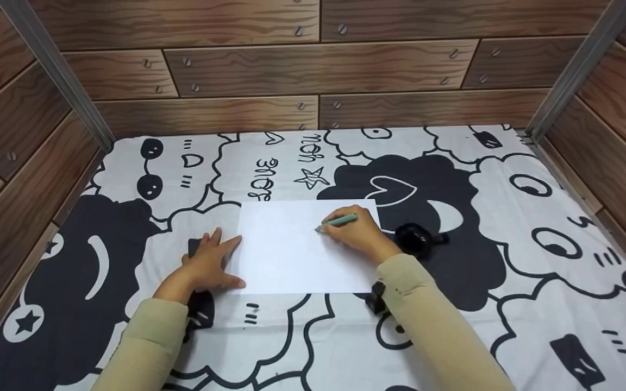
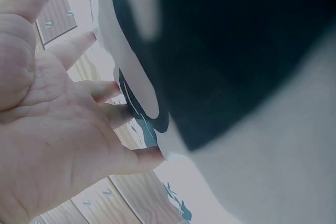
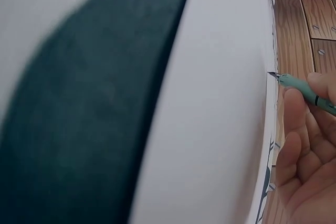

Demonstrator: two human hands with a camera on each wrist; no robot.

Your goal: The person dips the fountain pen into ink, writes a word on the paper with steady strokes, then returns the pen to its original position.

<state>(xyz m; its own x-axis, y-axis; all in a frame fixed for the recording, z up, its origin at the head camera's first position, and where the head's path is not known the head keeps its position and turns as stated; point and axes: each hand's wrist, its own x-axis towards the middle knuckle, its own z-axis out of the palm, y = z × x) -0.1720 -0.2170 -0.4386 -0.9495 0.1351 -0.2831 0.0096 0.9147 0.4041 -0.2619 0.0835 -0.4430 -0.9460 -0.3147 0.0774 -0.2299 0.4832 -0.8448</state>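
A blank-looking white sheet of paper point(image 1: 286, 250) lies flat on the patterned cloth. My right hand point(image 1: 361, 231) pinches a green fountain pen point(image 1: 344, 219) between thumb and fingers, its nib at the sheet's upper right part. In the right wrist view the pen's dark metal nib point(image 3: 274, 73) meets or nearly meets the paper point(image 3: 220, 87). My left hand point(image 1: 207, 265) rests at the sheet's left edge with fingers spread, thumb and index at the border. The left wrist view shows its palm point(image 2: 52, 124) holding nothing.
A black and white cartoon-print cloth point(image 1: 269, 347) covers the table. Wood-plank-patterned walls point(image 1: 313, 65) with grey metal corner posts point(image 1: 57, 76) enclose the back and sides. A glossy black thing point(image 1: 415, 240) sits beside my right wrist; its kind is unclear.
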